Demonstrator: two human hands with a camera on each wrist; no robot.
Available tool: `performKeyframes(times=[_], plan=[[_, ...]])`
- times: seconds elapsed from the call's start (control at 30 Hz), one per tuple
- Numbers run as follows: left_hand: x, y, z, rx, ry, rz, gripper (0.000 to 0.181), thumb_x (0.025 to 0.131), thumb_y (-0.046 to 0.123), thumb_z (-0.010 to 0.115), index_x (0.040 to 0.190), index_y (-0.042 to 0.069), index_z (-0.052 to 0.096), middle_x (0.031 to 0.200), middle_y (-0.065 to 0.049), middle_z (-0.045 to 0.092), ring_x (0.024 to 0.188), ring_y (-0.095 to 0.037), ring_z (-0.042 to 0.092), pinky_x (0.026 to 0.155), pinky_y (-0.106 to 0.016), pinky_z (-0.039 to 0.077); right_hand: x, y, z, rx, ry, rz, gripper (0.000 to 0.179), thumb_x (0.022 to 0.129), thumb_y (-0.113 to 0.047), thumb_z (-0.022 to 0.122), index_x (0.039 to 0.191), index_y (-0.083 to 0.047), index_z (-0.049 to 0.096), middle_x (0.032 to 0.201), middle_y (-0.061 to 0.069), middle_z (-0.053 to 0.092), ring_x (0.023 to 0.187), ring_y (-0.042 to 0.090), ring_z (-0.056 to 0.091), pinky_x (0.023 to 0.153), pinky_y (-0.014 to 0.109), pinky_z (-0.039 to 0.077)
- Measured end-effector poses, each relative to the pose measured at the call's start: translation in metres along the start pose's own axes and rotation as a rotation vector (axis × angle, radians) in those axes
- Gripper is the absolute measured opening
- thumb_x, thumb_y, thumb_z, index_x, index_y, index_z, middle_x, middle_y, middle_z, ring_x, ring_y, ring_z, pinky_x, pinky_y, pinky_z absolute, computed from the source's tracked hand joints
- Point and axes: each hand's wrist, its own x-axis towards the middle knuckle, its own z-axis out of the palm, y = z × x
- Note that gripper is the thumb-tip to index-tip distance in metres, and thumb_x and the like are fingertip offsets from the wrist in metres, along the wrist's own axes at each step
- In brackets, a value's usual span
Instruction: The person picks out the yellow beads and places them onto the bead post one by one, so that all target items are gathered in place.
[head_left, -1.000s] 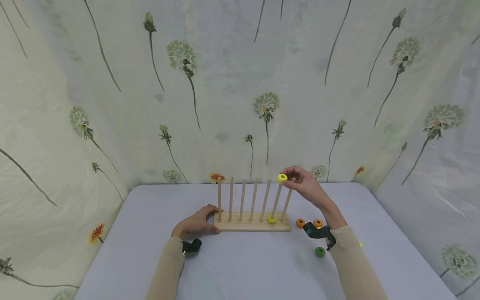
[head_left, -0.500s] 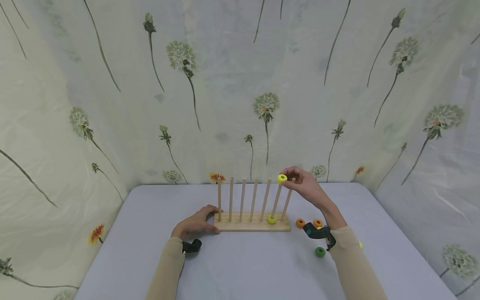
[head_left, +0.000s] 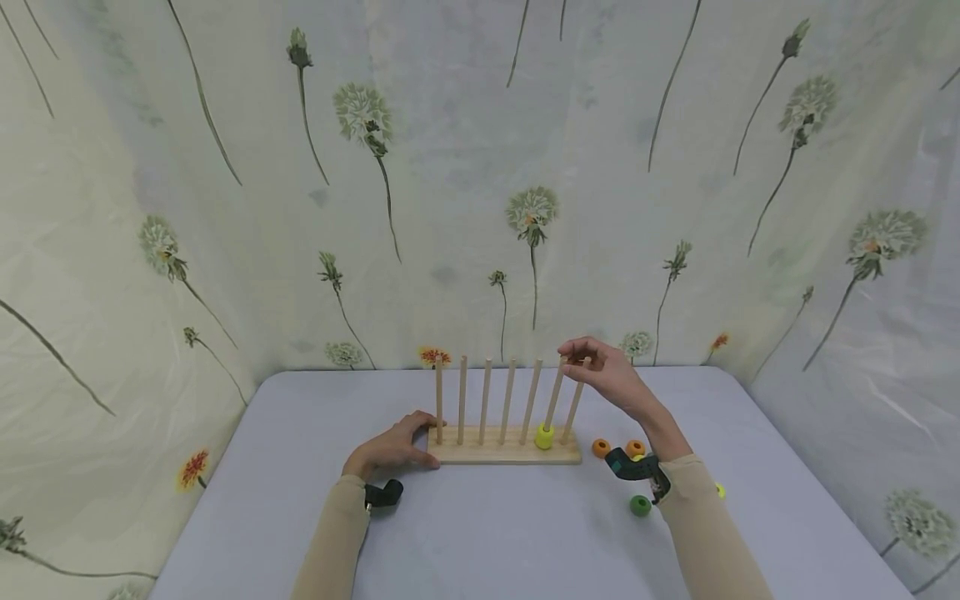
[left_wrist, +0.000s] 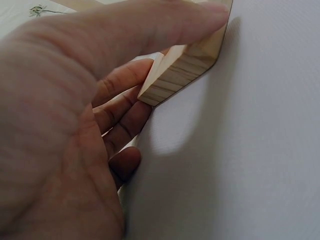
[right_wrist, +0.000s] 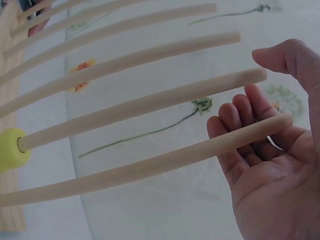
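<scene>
A wooden peg rack (head_left: 480, 454), a flat base with a row of upright pegs, stands on the table. My left hand (head_left: 393, 443) grips the base's left end, thumb in front and fingers behind; the left wrist view shows the base (left_wrist: 182, 72) between them. Yellow beads (head_left: 544, 437) sit stacked at the foot of the second peg from the right. Around that peg's top, my right hand (head_left: 606, 373) has its thumb and fingers parted and holds nothing. The right wrist view shows this peg (right_wrist: 150, 109) between the thumb and fingertips.
Right of the rack lie two orange beads (head_left: 601, 447), a green bead (head_left: 640, 505) and a yellow bead (head_left: 638, 457) partly hidden by the wrist camera. Another yellow bead (head_left: 721, 490) peeks out beside the right sleeve. A flower-printed curtain (head_left: 450, 208) rises behind the table.
The yellow bead that my right hand pinched at the peg's top has dropped onto the yellow bead below. My right fingers have parted; my left hand keeps its place.
</scene>
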Motion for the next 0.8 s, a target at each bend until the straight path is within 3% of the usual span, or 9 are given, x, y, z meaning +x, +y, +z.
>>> performKeyframes(times=[0.8], plan=[[0.0015, 0.001, 0.002, -0.015, 0.012, -0.01, 0.072, 0.067, 0.035, 0.088, 0.129, 0.02, 0.053, 0.144, -0.006, 0.042, 0.141, -0.029, 0.029, 0.115, -0.054, 0.022, -0.0005, 0.0032, -0.0035, 0.014, -0.005, -0.011, 0.034, 0.091, -0.026, 0.067, 0.118, -0.009, 0.058, 0.112, 0.006, 0.06, 0.097, 0.013, 0.058, 0.085, 0.022, 0.049]])
